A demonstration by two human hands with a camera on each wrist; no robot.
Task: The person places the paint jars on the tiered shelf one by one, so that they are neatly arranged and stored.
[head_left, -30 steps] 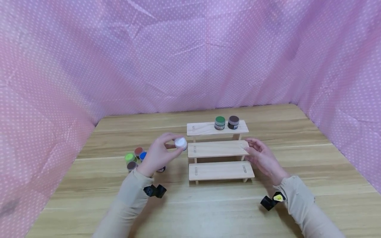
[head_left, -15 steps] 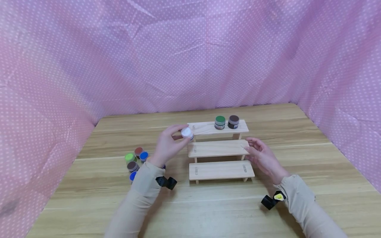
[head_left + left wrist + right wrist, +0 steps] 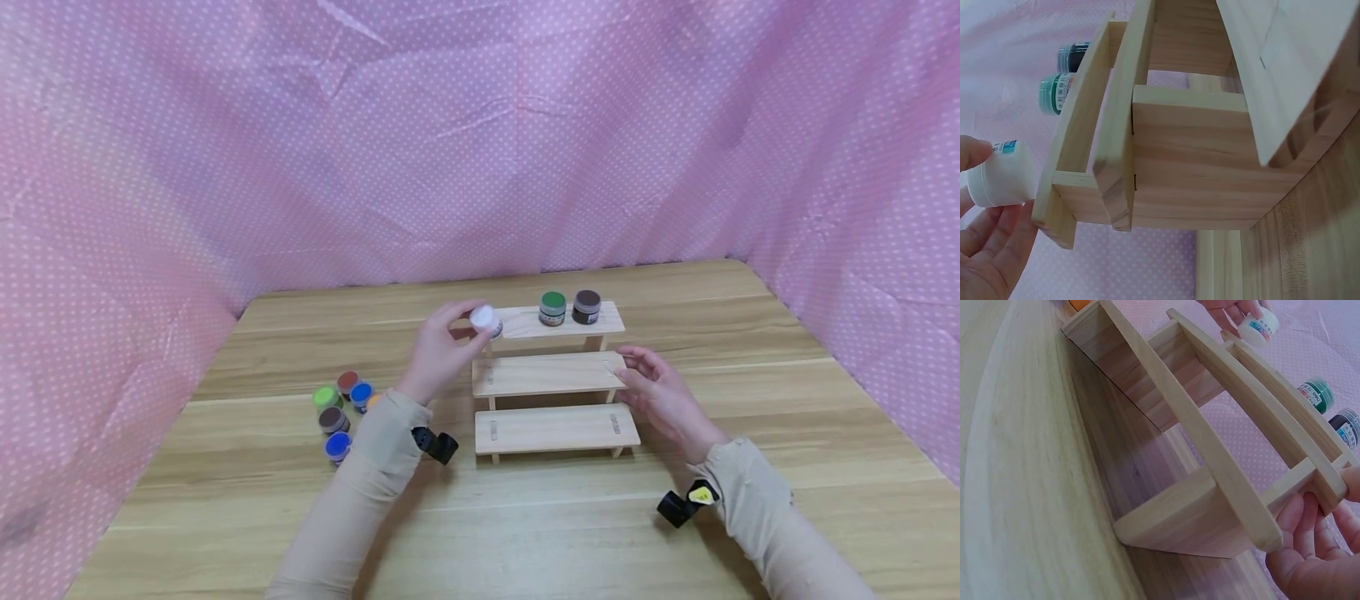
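Observation:
My left hand (image 3: 442,352) pinches a small white paint jar (image 3: 1004,172) between thumb and fingers, at the left end of the top step. In the right wrist view the white jar hangs close by the shelf edge; whether it touches is unclear. The three-step wooden stand (image 3: 551,375) stands on the table. My right hand (image 3: 663,396) grips the right end of its middle step, thumb above and fingers (image 3: 1307,534) underneath. On the top step sit a green paint jar (image 3: 552,308) and a dark brown paint jar (image 3: 587,307).
Left of the stand, several jars cluster on the wooden table (image 3: 525,533): light green (image 3: 327,397), red-brown (image 3: 348,383), two blue, dark brown (image 3: 333,420) and orange, the last partly behind my left wrist. A pink dotted cloth (image 3: 480,150) hangs around the back and sides.
My left hand has carried the white jar forward and to the right, from beside the middle step to the top step's left end. My right hand has stayed on the stand.

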